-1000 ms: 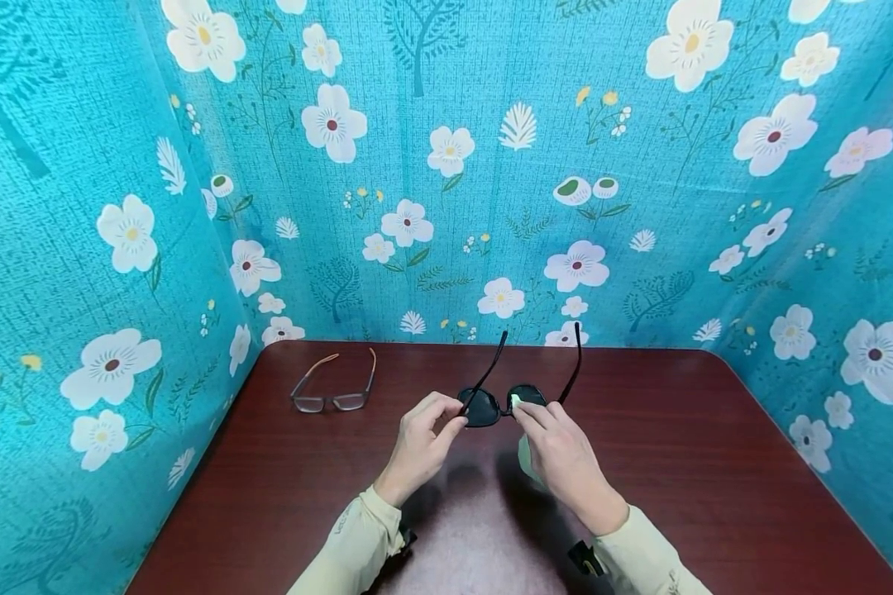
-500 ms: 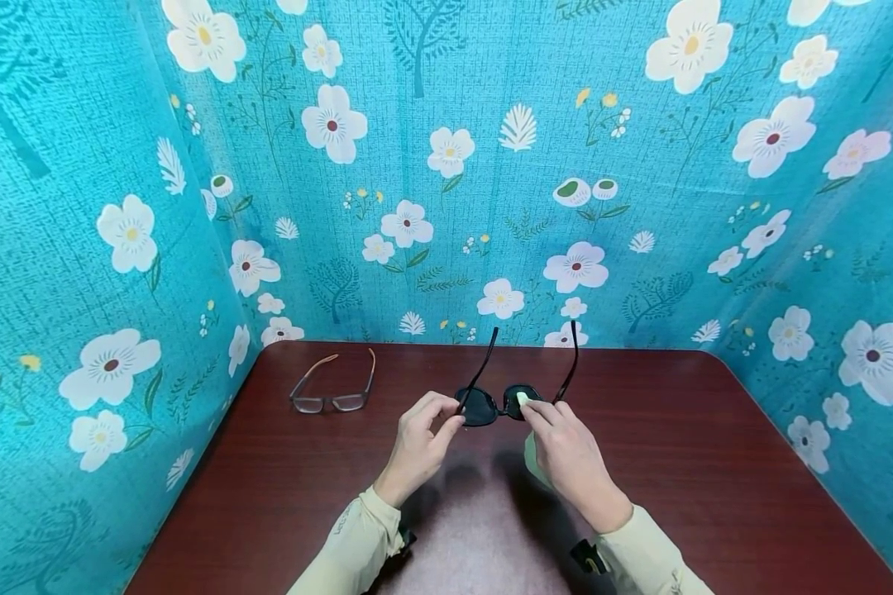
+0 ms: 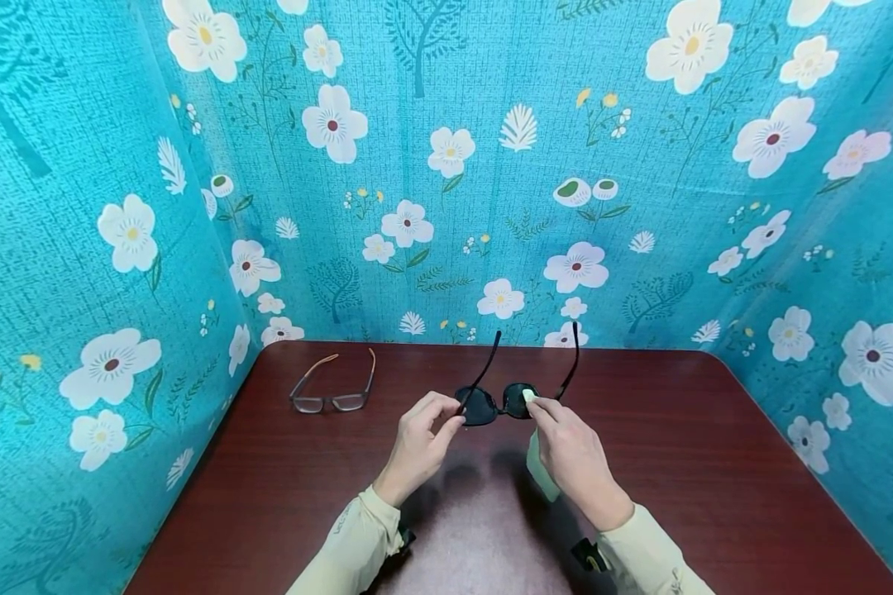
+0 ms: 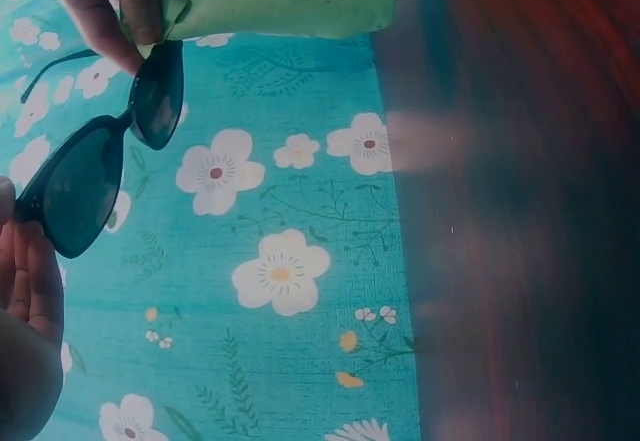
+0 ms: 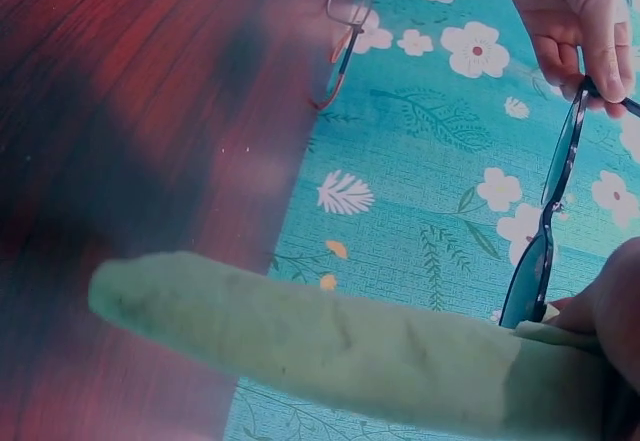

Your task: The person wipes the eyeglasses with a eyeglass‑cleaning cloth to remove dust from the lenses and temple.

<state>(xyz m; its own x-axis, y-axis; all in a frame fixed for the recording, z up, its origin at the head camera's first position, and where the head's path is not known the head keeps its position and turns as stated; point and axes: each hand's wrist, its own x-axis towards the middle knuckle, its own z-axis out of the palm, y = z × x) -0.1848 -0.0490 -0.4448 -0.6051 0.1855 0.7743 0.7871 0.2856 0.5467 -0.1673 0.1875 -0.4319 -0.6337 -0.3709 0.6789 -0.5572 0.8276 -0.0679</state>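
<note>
Black sunglasses (image 3: 479, 407) are held up above the table, their temples spread open and pointing away. My left hand (image 3: 422, 442) pinches the frame at its left hinge end, between thumb and fingers. At the other lens, my right hand (image 3: 575, 453) pinches a pale green cloth (image 3: 542, 469) against the lens near its outer edge. The cloth hangs down below that hand; in the right wrist view the long fold of cloth (image 5: 330, 346) stretches out from under the fingers. In the left wrist view both dark lenses (image 4: 85, 191) show between the two hands.
A second pair of glasses (image 3: 331, 404), with clear lenses and orange-brown temple tips, lies unfolded at the back left of the dark red wooden table (image 3: 677, 430). A turquoise flowered curtain (image 3: 461, 207) encloses the back and both sides.
The right hand's fingertips and cloth have slid outward across the right lens, uncovering more of it. The sunglasses have shifted slightly left. The left hand keeps its grip.
</note>
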